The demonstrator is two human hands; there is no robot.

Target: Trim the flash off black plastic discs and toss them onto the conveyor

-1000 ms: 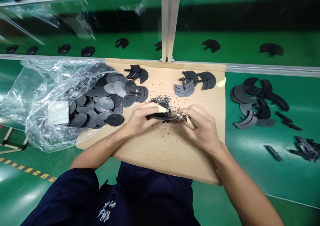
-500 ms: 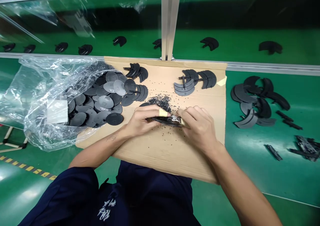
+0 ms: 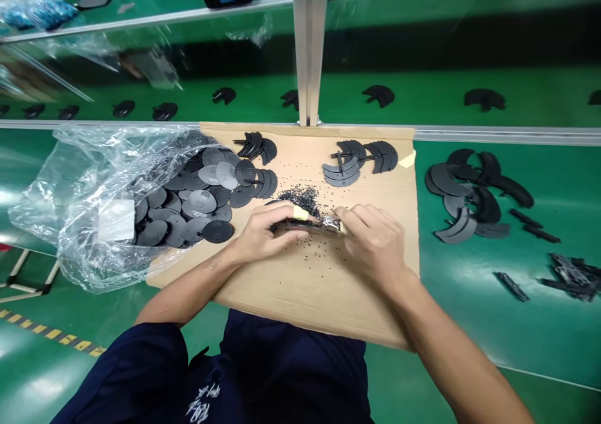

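At the lower centre of the frame, a dark blue garment (image 3: pixel 295 355) borders the near edge of the cardboard (image 3: pixel 291 305). Above the board's middle, the left hand (image 3: pixel 263 231) is in a narrow pinch on a black part (image 3: pixel 317 228), thumb below and a yellow-wrapped finger above. The right hand (image 3: pixel 375 236) is closed round a metal-headed tool (image 3: pixel 331 222), which meets the part's right end; the handles are mostly hidden, and whether its jaws are apart cannot be told.

Just beyond, at frame centre, a heap of black bits (image 3: pixel 300 197) lies on the board. Judged from these, the step in hand appears to be nipping along the part's edge; the next move calls for a firm left pinch and the tool's head kept exactly on that edge.

Left of centre, grey discs (image 3: pixel 218 231) spill from a clear bag (image 3: pixel 75 255). At right, curved pieces (image 3: pixel 486 205) lie heaped on the green surface (image 3: pixel 460 311). Farther up, beyond the metal rail (image 3: pixel 507 136), similar pieces (image 3: pixel 484 99) sit in a spaced row.
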